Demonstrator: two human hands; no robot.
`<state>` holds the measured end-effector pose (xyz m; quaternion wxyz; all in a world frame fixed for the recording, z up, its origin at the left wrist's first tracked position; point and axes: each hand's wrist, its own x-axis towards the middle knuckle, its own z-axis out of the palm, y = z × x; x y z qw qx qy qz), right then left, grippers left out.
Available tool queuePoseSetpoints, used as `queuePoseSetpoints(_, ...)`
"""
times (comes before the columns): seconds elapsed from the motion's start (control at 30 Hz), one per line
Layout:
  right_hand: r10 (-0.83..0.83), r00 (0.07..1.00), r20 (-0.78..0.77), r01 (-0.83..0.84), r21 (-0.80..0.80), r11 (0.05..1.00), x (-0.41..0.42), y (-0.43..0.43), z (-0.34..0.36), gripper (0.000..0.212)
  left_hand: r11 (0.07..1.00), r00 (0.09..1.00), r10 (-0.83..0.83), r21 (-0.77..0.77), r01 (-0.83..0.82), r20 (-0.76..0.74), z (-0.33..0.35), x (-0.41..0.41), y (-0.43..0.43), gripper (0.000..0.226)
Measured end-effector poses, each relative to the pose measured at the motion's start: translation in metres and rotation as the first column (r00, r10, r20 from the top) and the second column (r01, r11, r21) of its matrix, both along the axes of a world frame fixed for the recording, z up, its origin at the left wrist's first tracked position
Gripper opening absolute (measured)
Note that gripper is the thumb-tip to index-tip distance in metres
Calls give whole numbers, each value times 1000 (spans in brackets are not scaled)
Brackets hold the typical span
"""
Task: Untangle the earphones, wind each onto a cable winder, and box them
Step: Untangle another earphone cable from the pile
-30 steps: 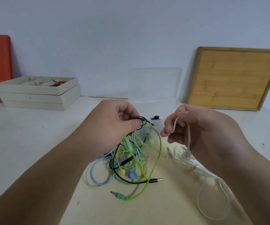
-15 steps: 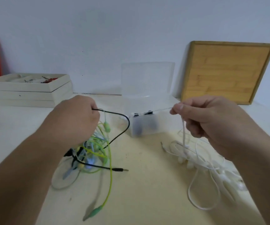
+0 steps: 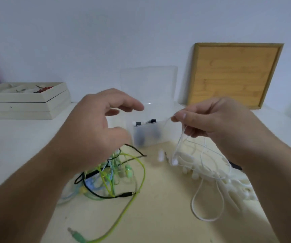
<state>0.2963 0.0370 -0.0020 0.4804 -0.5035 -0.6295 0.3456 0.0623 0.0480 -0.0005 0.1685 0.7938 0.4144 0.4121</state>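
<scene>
White earphone cable (image 3: 179,141) pinched in right hand (image 3: 216,120), left hand (image 3: 97,125) splayed above coloured tangle (image 3: 109,174), clear box (image 3: 158,134) between

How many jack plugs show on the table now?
2: the black cable's plug just right of the coloured tangle, and a green plug near the bottom edge. Others may be hidden in it.

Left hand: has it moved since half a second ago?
Yes. The left hand has shifted right toward the clear plastic box, now overlapping its left edge, and no longer holds the black earphone cable.
</scene>
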Motion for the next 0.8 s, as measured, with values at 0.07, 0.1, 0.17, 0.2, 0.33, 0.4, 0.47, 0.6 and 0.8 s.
queuePoseSetpoints(0.07, 48, 998, 40, -48, -15, 999, -2, 0, -1, 10, 1000, 997, 18, -3, -18, 80, -8, 14, -2, 41)
queuePoseSetpoints(0.1, 81, 996, 48, -80, -22, 997, -3, 1, -2, 10, 999, 994, 8, -33, -4, 111, -12, 20, -2, 34)
queuePoseSetpoints(0.17, 154, 987, 50, -153, -30, 988, -4, 1, -3, 13, 982, 987, -54, -173, 79, 150, -20, 29, -2, 38)
queuePoseSetpoints(0.2, 191, 980, 53, -189, -27, 982, -6, 1, -4, 14, 956, 980, -96, -259, 139, 172, -23, 32, -1, 46)
queuePoseSetpoints(0.33, 298, 950, 97, -297, -28, 955, -10, -1, -6, 18, 858, 949, -156, -439, 268, 273, -28, 35, -1, 51)
queuePoseSetpoints(0.4, 306, 945, 113, -304, -33, 952, -10, -1, -6, 14, 844, 933, -140, -452, 288, 332, -26, 36, -2, 46)
queuePoseSetpoints(0.47, 296, 952, 76, -295, -29, 955, -11, -1, -6, 8, 835, 916, -134, -454, 310, 378, -26, 35, -1, 42)
queuePoseSetpoints(0.6, 233, 972, 20, -232, -31, 972, -6, 1, -5, 12, 858, 883, -71, -423, 291, 464, -25, 34, 0, 23)
queuePoseSetpoints(0.8, 206, 977, 49, -196, -158, 968, 0, 3, -5, 5, 868, 803, -61, -365, 336, 593, -23, 33, 2, 25)
